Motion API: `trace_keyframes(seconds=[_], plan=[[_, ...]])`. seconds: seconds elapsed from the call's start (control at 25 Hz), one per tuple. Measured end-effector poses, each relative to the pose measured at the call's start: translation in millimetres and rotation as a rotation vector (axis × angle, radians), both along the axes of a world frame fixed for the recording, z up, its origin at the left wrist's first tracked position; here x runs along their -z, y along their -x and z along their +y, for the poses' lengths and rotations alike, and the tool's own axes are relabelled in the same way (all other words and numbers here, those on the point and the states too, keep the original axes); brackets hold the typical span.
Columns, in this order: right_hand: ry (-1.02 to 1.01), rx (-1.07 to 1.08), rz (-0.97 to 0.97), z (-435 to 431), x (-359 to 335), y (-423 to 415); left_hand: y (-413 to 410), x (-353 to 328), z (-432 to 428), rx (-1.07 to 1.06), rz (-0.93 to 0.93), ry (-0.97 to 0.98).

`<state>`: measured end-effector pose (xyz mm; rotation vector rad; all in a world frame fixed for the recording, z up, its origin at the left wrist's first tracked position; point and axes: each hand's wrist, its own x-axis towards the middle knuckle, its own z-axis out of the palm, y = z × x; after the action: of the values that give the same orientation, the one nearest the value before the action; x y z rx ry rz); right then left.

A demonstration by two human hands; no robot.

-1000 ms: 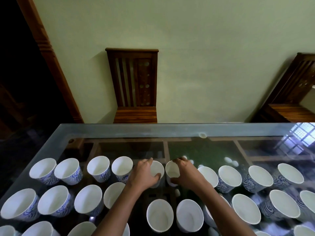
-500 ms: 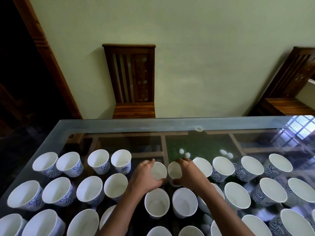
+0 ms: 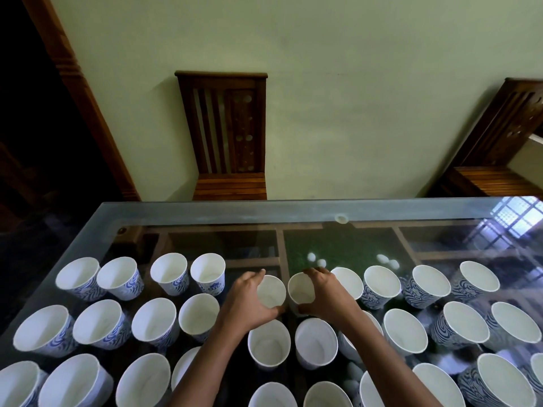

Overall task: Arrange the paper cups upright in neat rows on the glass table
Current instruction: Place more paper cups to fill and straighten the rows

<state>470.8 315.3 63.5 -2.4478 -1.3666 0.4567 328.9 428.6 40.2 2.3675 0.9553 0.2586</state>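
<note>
Upright cups (image 3: 269, 348) stood in rows on the worktop (image 3: 205, 212). Just beyond, in the row closest to the chair (image 3: 226, 127), the left hand (image 3: 249, 301) gripped a cup (image 3: 271, 292) and the right hand (image 3: 326, 295) gripped the neighbouring cup (image 3: 299, 292), both upright, side by side.

White paper cups (image 3: 379, 284) with blue swirls on a glass table (image 3: 205, 212).
Each cup is plain white inside, and its outside carries wavy stripes, bright blue on the left cups and darker navy on the right ones, perhaps only because of the shade. Under the glass the frame is brown wood, with a dark green panel (image 3: 346, 245) dotted by small white spots. The wall (image 3: 352, 83) is pale green and the chairs (image 3: 229, 127) are dark reddish-brown wood.
</note>
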Motion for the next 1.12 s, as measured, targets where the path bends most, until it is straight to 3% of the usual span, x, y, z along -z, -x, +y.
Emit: trace_keyframes(seconds=[0.88,1.12], plan=[[-0.132,0.075,0.056,-22.1,-3.1,-6.0,-3.1,0.9,-6.2,-0.043,-0.083,-0.058],[-0.143,0.064,0.06,-14.7,6.6,0.1,-1.4,4.2,-4.4,-0.053,-0.112,0.001]])
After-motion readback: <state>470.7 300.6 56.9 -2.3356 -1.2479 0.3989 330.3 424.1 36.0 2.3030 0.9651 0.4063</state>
